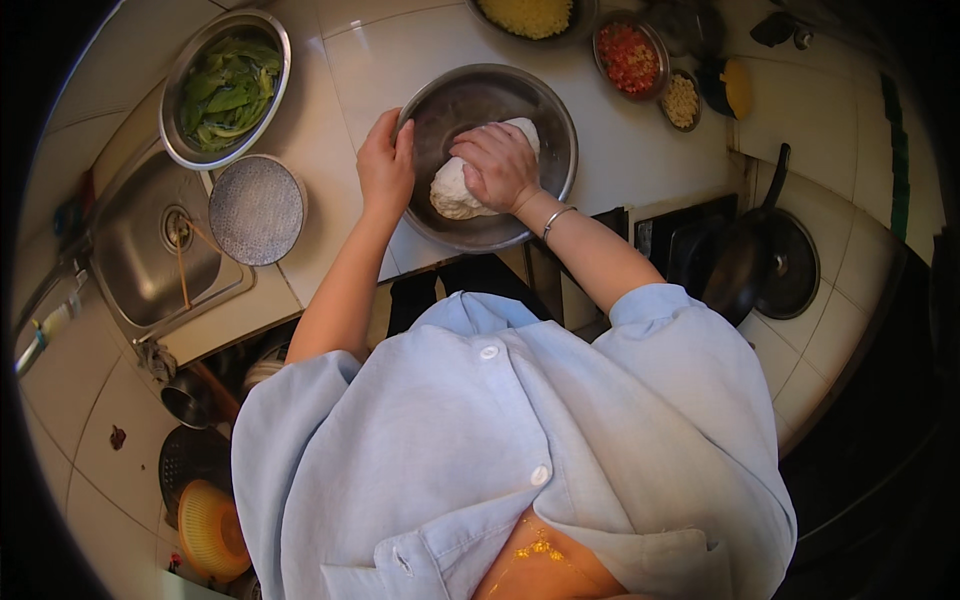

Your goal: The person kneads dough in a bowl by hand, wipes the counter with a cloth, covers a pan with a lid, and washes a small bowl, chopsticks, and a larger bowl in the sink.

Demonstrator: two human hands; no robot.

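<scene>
A large stainless steel bowl (495, 236) stands at the front edge of the tiled counter. Inside it lies a lump of white dough (456, 189), rough on its lower left side. My right hand (499, 165) presses over the middle of the dough with fingers curled across it, so that part is hidden. Dough shows on both sides of that hand. At the bowl's left rim, my left hand (386, 166) grips the wall, the thumb on the near side and the other fingers partly hidden.
Left of the bowl are a patterned round plate or bowl (256, 210), a steel basin of leafy greens (231, 94) and a sink (142, 232). Behind are bowls of yellow shreds (529, 15), chopped red food (628, 60) and minced pale bits (681, 101). A dark pan (731, 262) stands right.
</scene>
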